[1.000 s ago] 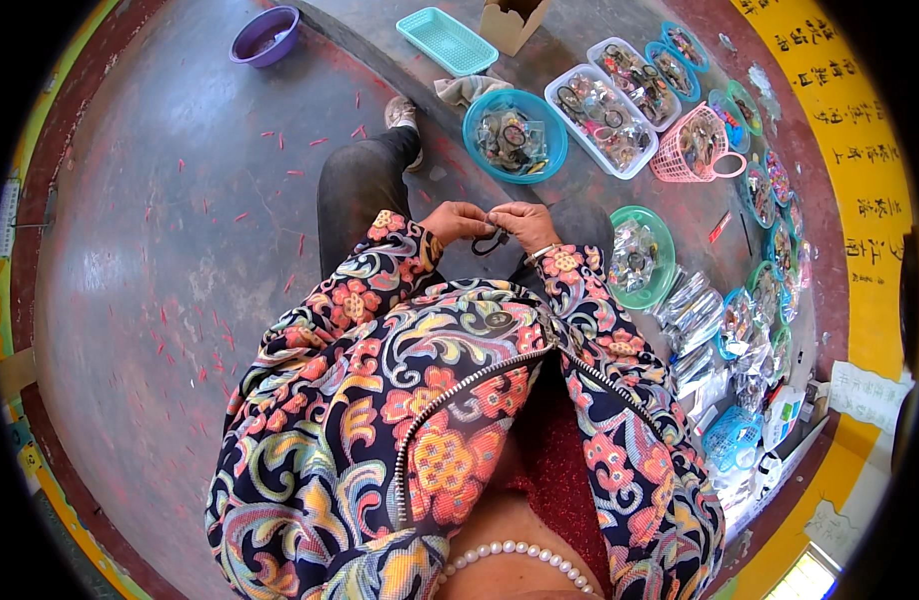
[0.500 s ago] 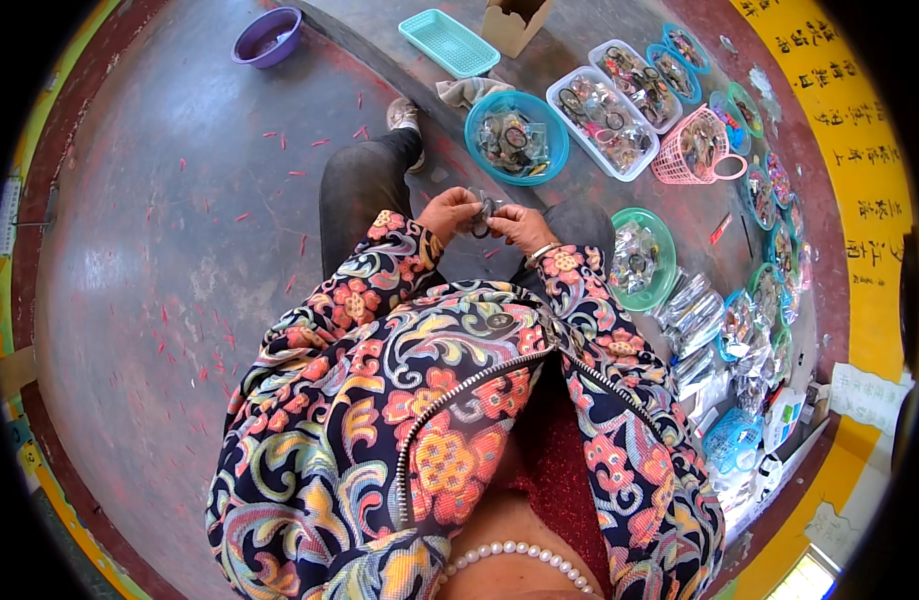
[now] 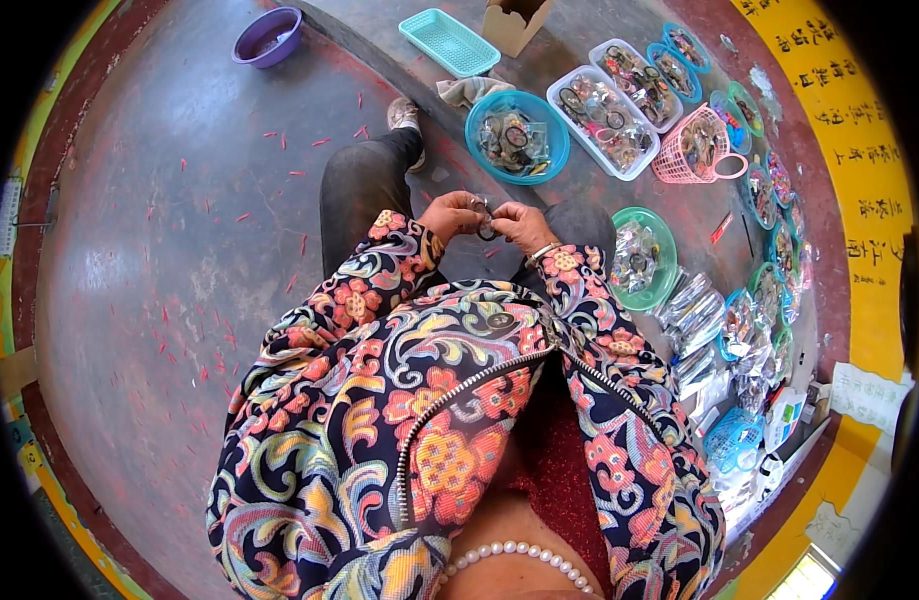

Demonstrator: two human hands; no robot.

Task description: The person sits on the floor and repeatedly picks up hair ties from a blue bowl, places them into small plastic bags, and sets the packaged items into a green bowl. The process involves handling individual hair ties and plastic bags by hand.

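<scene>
Over my lap, between my knees, both hands meet at a small dark ring-shaped band (image 3: pixel 487 228) with a bit of clear plastic about it. My left hand (image 3: pixel 452 216) pinches it from the left side. From the other side, the fingers of my right hand (image 3: pixel 524 227) are closed on it too. Its exact kind is too small to tell. Just ahead stands a blue basin (image 3: pixel 552 180) of small clear packets, some with dark rings inside. To the right of my right knee sits a green basin (image 3: pixel 664 262) with more clear packets.
White trays (image 3: pixel 635 172) of packets, a pink basket (image 3: pixel 670 165) and several round baskets stand to the right. Silvery packets (image 3: pixel 692 312) are piled nearby. Farther off are a turquoise tray (image 3: pixel 450 42), a cardboard box (image 3: pixel 507 32) and a purple basin (image 3: pixel 248 48). Red scraps litter the floor.
My fingers have shifted slightly around the small band. The dark ring shows more plainly below the fingertips, and the clear plastic shows less. Nothing else has visibly moved.
</scene>
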